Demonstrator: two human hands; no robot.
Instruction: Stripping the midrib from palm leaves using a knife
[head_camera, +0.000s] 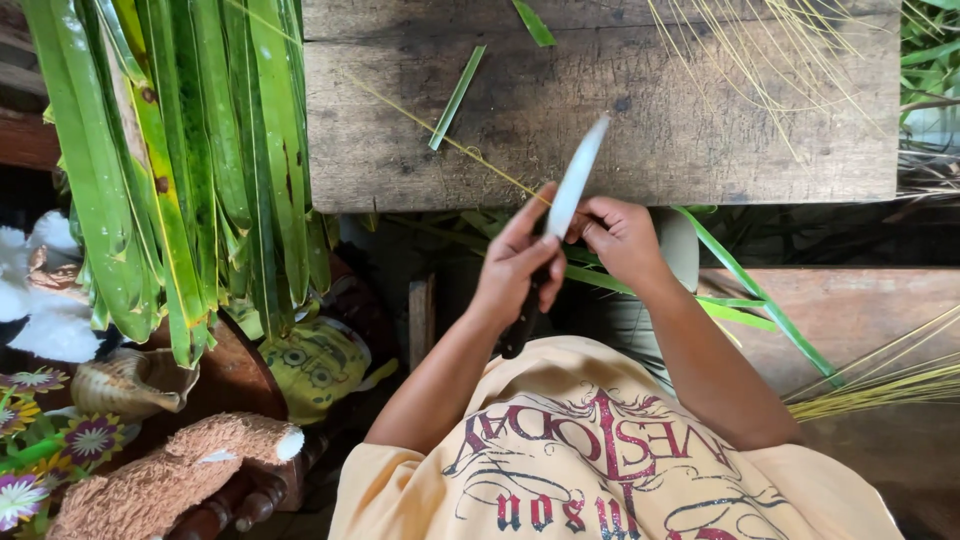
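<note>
Left grip (515, 262): closed on knife (572, 185) handle, blade pointing up-right over counter (700, 130) edge.
Right grip (615, 232): pinching a thin midrib (490, 168) at the blade.
Room: bare counter beyond the blade; leaf bundle (190, 160) well left.
Surface: worn wood, stray leaf strip (457, 97), midribs (880, 385) right.
Hidden: handle mostly covered.

The person wears a loose, pale yellow short-sleeved T-shirt (620, 460) printed across the chest with ornate dark red and black lettering and curling flourishes, its sleeves ending above the elbows so both forearms are bare, with no watch, ring or bracelet visible on either wrist.
</note>
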